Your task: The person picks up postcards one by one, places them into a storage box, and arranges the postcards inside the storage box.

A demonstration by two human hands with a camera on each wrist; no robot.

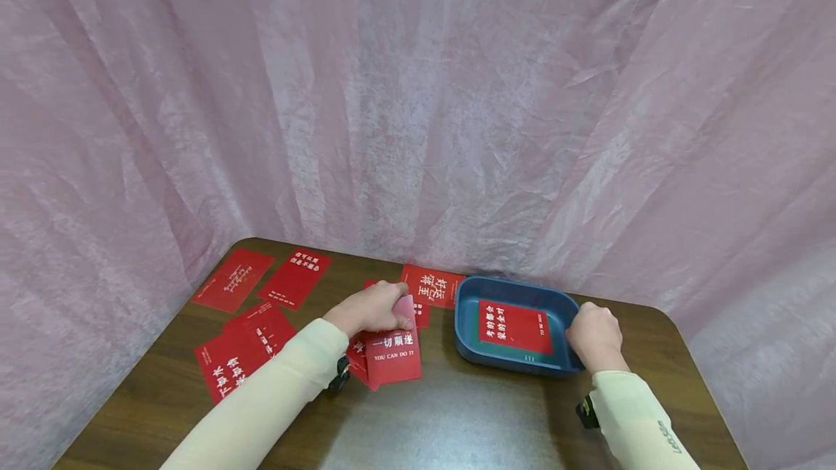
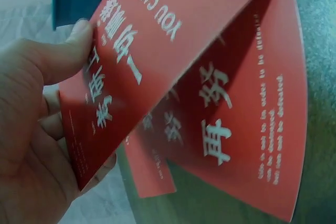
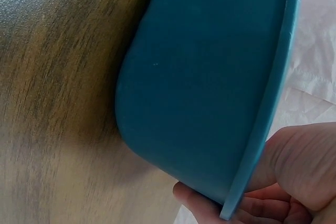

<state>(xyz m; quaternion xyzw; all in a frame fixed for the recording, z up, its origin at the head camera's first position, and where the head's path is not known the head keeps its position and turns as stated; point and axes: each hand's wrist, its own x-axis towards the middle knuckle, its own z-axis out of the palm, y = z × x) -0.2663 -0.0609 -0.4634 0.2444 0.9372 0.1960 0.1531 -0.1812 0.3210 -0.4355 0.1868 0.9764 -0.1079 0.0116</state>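
Note:
My left hand [image 1: 369, 310] pinches the upper end of a red card [image 1: 398, 365] printed in white with "YOU CAN DO IT". In the left wrist view, its thumb lies on the printed face and the other fingers are behind. That card is tilted over another red card [image 2: 247, 145] with white lettering. On the right, my right hand [image 1: 594, 336] grips the right-hand rim of a blue plastic tray [image 3: 199, 77], with fingers curled over the edge. Inside the tray lies a red card [image 1: 516, 328] with white characters.
Two red cards, one at the far left [image 1: 235, 279] and one beside it [image 1: 296, 281], lie flat on the wooden table [image 1: 418, 426]. Overlapping cards [image 1: 222, 357] are nearer, partly hidden by my left sleeve. Another card [image 1: 434, 285] lies left of the tray. A pink curtain [image 1: 418, 107] hangs behind.

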